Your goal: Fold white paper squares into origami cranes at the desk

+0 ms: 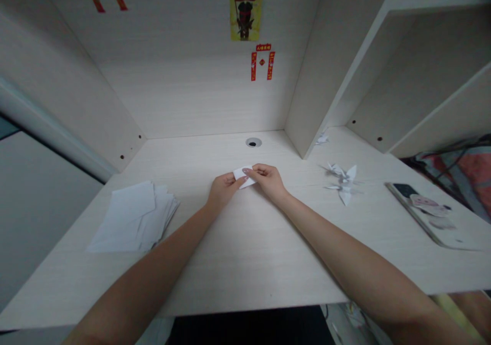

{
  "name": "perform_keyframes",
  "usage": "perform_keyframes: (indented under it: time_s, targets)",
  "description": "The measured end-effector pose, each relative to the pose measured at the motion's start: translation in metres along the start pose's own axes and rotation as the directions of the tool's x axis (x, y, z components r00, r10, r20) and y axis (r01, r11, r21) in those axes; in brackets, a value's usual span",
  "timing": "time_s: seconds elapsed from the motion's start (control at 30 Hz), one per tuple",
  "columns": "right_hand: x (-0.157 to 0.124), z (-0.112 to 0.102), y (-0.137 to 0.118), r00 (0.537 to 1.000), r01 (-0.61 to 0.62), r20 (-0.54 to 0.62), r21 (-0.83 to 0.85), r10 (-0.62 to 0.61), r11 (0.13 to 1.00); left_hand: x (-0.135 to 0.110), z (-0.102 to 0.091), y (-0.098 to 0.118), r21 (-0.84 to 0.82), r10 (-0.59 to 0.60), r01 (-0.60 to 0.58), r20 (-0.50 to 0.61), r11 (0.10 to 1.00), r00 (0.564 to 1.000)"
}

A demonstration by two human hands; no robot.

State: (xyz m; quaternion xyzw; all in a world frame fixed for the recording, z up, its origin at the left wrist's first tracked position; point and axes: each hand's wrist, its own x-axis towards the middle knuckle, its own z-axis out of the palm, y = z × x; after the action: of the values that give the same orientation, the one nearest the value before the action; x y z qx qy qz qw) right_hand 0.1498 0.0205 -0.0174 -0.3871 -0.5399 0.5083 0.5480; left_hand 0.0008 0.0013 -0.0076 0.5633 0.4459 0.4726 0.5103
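Both my hands meet over the middle of a pale wooden desk (245,243). Between them is a small folded piece of white paper (241,174). My left hand (222,189) pinches its left side with fingers closed. My right hand (268,179) grips its right side, fingers curled over the top edge. The paper is partly hidden by my fingers.
A loose stack of white paper sheets (134,217) lies at the left. Folded white paper cranes (342,181) sit at the right, one more (321,139) by the shelf divider. A phone (425,209) lies at the far right. A cable hole (253,142) is at the back.
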Motion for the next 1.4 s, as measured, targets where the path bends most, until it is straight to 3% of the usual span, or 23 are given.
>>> perform_keyframes:
  time_s: [0.33, 0.67, 1.1, 1.2, 1.4]
  targets:
    - [-0.001, 0.003, 0.003, 0.999, -0.016, -0.034, -0.026, 0.015, 1.0, 0.001, 0.0, -0.002, -0.003, 0.002, -0.002, 0.002, 1.0, 1.0]
    - [-0.002, 0.001, -0.001, 0.978, 0.006, -0.207, -0.055, -0.017, 0.998, 0.0, -0.001, 0.005, 0.293, -0.021, 0.019, 0.003, 0.956, 1.0]
    - [-0.002, 0.001, -0.004, 0.981, 0.015, -0.191, -0.099, -0.034, 0.995, 0.0, -0.004, -0.003, 0.37, 0.004, -0.042, 0.101, 0.928, 0.995]
    - [0.0, 0.001, -0.006, 0.982, 0.031, -0.187, -0.037, -0.038, 0.999, -0.002, -0.003, -0.001, 0.34, 0.009, -0.031, 0.065, 0.94, 0.998]
    - [0.001, 0.003, -0.006, 0.993, -0.052, -0.102, 0.04, 0.056, 0.998, 0.001, -0.003, 0.0, 0.145, 0.027, -0.007, -0.137, 0.989, 0.99]
